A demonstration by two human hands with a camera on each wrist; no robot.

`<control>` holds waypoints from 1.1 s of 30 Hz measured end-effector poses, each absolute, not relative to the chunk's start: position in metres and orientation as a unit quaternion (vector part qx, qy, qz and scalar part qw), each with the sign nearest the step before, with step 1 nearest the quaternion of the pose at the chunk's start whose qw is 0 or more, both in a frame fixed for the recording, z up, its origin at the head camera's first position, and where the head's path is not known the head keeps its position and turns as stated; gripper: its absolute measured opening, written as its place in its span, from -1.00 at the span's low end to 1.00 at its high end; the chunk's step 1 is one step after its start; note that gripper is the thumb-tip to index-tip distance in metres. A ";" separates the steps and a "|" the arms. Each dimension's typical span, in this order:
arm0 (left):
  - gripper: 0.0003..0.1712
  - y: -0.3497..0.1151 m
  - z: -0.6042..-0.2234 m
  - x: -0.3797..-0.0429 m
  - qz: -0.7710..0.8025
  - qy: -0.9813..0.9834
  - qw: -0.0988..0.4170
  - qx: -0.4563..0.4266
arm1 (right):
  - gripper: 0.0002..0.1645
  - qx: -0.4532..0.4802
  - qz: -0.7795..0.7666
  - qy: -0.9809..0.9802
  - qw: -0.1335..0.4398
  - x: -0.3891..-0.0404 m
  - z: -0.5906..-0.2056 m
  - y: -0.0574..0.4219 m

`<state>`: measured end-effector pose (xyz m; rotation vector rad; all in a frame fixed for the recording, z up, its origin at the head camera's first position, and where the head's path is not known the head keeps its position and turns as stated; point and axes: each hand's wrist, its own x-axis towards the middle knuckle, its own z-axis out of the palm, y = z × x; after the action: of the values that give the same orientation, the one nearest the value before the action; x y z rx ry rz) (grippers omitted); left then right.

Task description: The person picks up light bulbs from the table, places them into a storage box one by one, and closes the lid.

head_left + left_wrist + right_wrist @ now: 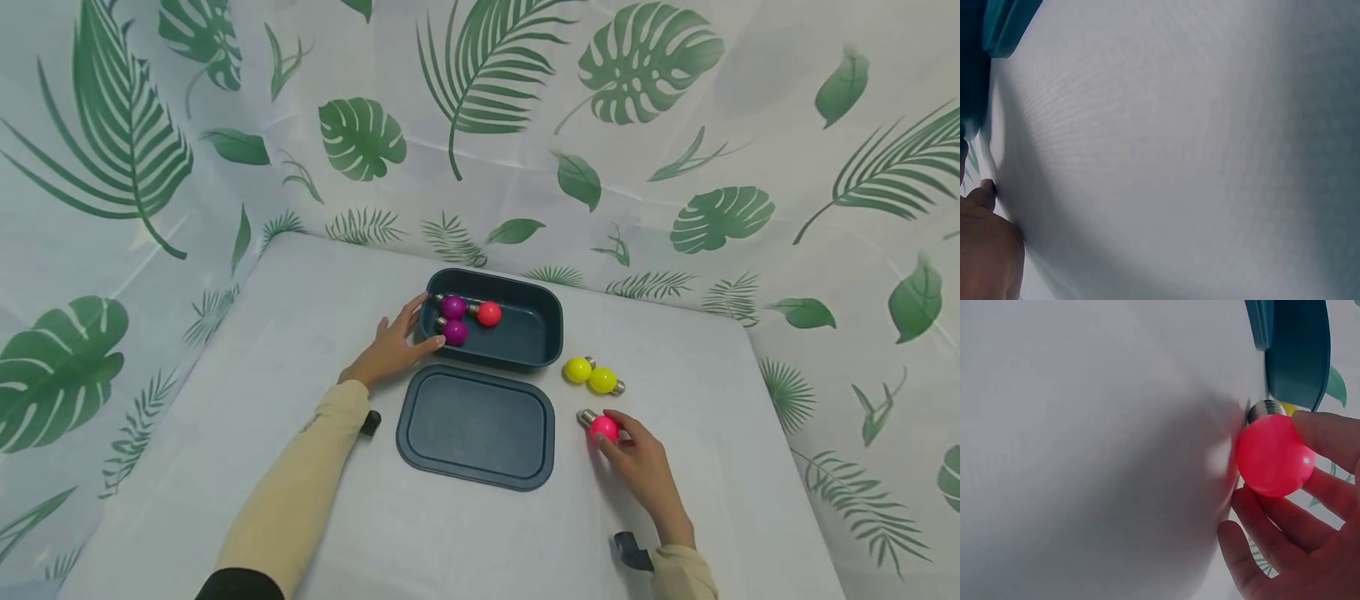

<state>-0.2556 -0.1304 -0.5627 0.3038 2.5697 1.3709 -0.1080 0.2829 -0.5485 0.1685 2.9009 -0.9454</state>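
My right hand [637, 458] pinches a pink-red light bulb [603, 428] between thumb and fingers at the right of the table. In the right wrist view the bulb's round globe [1275, 456] is close to the white cloth, its metal screw base pointing away. My left hand [393, 348] rests against the left end of a dark blue box [525, 333], thumb along the front rim and fingers at the left side. Inside the box lie two purple bulbs [454, 332] and a red bulb [489, 313]. The left wrist view shows only part of that hand.
Two yellow bulbs [602, 380] lie on the cloth right of the box. A dark blue lid [476, 427] lies flat in front of the box. White cloth [450, 542] covers the table, and a leaf-patterned curtain [510, 183] stands behind it.
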 end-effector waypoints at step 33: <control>0.01 -0.133 -0.568 -0.260 0.480 0.863 0.102 0.122 | -0.39 0.043 -0.312 0.949 -0.016 -0.106 -0.544 0.279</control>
<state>-0.2599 -0.1331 -0.5678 0.3595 2.5480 1.4182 -0.1061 0.2791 -0.5439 0.1359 3.0118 -0.9894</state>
